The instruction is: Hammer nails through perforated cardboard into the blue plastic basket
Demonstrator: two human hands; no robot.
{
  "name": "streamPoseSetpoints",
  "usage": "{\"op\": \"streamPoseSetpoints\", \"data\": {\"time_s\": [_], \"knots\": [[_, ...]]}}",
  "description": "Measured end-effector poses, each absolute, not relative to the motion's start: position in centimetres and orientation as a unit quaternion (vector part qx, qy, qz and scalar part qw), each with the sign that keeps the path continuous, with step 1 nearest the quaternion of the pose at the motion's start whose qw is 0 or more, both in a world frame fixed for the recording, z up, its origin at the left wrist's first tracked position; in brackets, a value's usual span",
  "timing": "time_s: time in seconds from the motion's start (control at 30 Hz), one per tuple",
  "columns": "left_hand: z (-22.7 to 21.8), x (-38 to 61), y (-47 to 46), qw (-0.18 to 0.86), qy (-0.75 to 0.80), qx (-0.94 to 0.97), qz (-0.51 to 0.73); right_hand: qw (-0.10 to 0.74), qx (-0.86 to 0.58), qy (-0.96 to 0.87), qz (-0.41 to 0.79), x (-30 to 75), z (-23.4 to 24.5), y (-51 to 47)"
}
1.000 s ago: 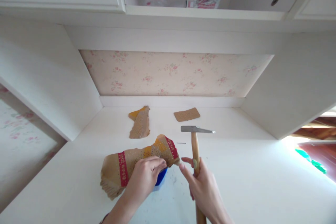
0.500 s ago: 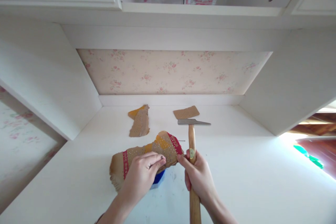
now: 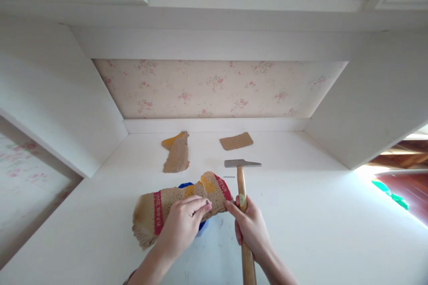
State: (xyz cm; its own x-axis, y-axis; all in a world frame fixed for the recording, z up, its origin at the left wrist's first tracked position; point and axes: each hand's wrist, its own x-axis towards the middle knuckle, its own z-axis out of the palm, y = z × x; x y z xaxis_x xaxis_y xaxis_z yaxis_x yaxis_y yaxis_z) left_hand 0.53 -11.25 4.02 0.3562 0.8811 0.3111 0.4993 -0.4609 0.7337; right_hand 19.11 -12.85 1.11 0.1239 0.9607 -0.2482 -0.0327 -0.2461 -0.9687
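Red-banded cardboard (image 3: 177, 193), one hammer (image 3: 241, 182), one loose nail (image 3: 229, 177)

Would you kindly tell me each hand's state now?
Left hand: pinched closed over the cardboard; anything held is too small to tell.
Right hand: closed around the hammer.

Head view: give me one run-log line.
right hand: gripping hammer, at edge of cardboard | left hand: pinched over cardboard, contents unclear | nail: on table | blue object: under cardboard
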Motion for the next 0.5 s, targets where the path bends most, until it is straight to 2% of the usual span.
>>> {"op": "streamPoseSetpoints", "data": {"time_s": [0.5], "knots": [[3.88, 0.57, -11.28, 0.27, 0.42, 0.785, 0.366, 0.46, -0.599, -0.419, 0.503, 19.29, 1.49, -13.0]]}}
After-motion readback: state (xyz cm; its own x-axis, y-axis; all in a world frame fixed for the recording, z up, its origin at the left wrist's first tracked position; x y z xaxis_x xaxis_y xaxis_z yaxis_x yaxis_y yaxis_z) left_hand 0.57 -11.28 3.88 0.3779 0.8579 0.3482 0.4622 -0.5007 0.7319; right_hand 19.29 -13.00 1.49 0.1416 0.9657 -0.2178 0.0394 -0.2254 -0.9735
